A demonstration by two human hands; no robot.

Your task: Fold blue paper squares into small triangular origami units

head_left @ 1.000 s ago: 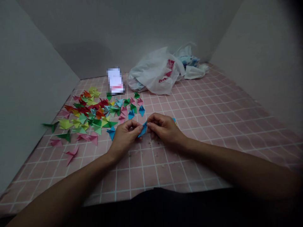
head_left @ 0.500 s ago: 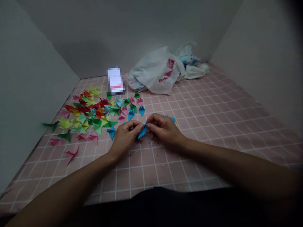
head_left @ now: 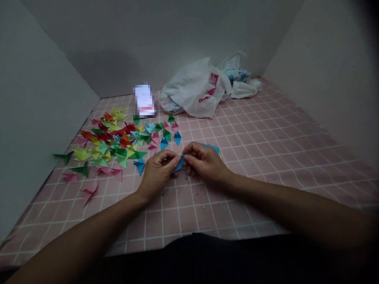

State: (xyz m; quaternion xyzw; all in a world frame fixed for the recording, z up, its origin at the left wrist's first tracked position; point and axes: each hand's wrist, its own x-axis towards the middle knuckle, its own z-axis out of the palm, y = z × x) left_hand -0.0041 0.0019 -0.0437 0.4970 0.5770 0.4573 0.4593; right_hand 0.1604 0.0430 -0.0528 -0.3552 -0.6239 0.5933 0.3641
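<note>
Both my hands meet over the pink checked tabletop (head_left: 266,138) and pinch one small blue folded paper piece (head_left: 179,165) between thumbs and fingers. My left hand (head_left: 156,173) grips its left end, my right hand (head_left: 204,161) its right end. Most of the blue piece is hidden by my fingers. A pile of folded paper triangles (head_left: 118,144) in red, green, yellow, pink and blue lies just left of my hands. Some flat blue paper (head_left: 214,148) peeks out behind my right hand.
A crumpled white plastic bag (head_left: 195,92) with red print lies at the back, more white bags (head_left: 241,85) beside it. A blurred white packet (head_left: 144,100) stands at the back left. Grey walls close in the table on three sides.
My hands have closed a little tighter on the blue piece, so less of it shows. They have barely shifted position.
</note>
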